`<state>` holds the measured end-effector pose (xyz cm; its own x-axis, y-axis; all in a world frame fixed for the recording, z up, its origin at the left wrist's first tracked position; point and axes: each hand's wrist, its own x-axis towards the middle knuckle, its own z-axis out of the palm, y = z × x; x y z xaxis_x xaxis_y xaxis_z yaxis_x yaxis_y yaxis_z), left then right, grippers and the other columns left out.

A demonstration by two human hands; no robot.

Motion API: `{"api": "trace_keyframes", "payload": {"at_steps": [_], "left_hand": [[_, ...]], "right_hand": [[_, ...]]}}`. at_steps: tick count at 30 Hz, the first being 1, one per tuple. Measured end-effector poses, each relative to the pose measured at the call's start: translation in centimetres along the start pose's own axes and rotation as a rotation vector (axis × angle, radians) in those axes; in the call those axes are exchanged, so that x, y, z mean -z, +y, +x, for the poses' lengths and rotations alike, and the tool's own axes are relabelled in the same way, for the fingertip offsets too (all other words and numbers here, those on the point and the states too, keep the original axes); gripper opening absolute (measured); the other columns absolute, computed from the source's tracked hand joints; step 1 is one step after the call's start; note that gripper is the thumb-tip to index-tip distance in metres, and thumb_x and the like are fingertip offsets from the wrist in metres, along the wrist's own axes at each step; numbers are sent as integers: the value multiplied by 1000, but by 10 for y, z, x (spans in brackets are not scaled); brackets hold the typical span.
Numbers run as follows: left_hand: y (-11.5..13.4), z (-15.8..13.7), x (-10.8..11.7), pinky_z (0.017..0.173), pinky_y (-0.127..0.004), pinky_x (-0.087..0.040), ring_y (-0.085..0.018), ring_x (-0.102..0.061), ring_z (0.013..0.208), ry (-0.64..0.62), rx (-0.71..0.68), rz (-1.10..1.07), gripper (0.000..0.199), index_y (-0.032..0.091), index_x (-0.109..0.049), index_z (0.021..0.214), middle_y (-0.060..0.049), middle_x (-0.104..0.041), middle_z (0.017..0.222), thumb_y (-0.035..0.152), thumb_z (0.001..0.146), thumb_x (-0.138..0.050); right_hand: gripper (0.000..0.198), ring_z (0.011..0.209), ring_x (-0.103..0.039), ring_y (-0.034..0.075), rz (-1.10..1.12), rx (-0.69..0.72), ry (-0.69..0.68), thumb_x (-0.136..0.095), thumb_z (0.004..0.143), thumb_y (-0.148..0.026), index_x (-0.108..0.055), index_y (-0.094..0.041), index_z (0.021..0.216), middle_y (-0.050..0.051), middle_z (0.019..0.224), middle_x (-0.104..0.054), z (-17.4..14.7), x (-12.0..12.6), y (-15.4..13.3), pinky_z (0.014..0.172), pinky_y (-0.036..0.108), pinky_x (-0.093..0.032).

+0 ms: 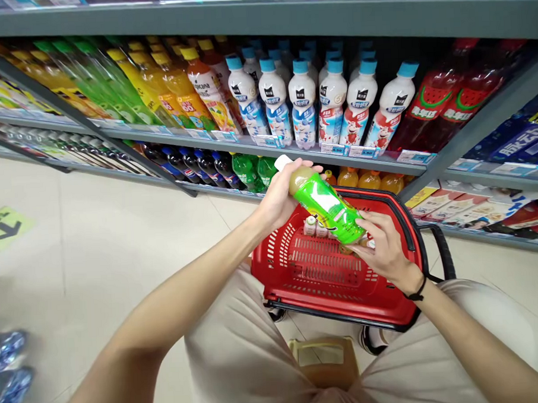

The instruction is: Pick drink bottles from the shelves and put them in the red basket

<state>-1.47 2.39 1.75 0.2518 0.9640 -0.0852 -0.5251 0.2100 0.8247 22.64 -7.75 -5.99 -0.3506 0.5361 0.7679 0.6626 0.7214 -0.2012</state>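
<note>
The left hand [283,196] is gripping a bottle [327,208] of yellowish drink near its neck, the right hand [383,247] supporting its base — below both, a red basket [327,300] is holding small white containers [310,226].

Shop, drinks aisle. Bottled drinks [304,102] in matching rows on long shelf [387,163], price tags [362,151] along its front edge. Red shopping basket [345,309] near shelf; arrow sticker [7,228] on tiled floor [119,232].

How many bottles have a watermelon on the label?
2: the left bottle stands beside the rightmost white bottle, the right bottle next to it; more may be hidden behind.
</note>
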Motion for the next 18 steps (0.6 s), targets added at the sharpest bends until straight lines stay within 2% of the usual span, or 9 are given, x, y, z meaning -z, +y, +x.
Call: {"api": "trace_keyframes", "payload": {"at_steps": [4,10,18], "left_hand": [[4,-5,-3,94,-39,-60,-21,-75,95,-11,6,-46,28,18,-66,92,-4,-76,98,42,84,-79],[0,-12,-8,88,-38,-61,-20,-74,84,-49,31,-23,23,17,-67,85,-4,-74,89,37,83,-77],[-9,-15,-10,83,-34,-60,-19,-72,79,-52,66,22,23,15,-68,82,-6,-75,86,36,79,-78]], "right_hand": [[67,121,-68,33,-79,65,-40,-77,96,-25,-46,-28,155,16,129,-66,-2,0,-2,98,56,-64],[76,119,-67,33,-33,106,-106,-74,95,-17,-38,-24,163,17,124,-64,-7,-8,-13,94,51,-64],[65,108,-69,28,-64,151,-131,-69,99,-22,-43,-26,159,17,124,-62,-14,-14,-13,80,39,-66]]}}
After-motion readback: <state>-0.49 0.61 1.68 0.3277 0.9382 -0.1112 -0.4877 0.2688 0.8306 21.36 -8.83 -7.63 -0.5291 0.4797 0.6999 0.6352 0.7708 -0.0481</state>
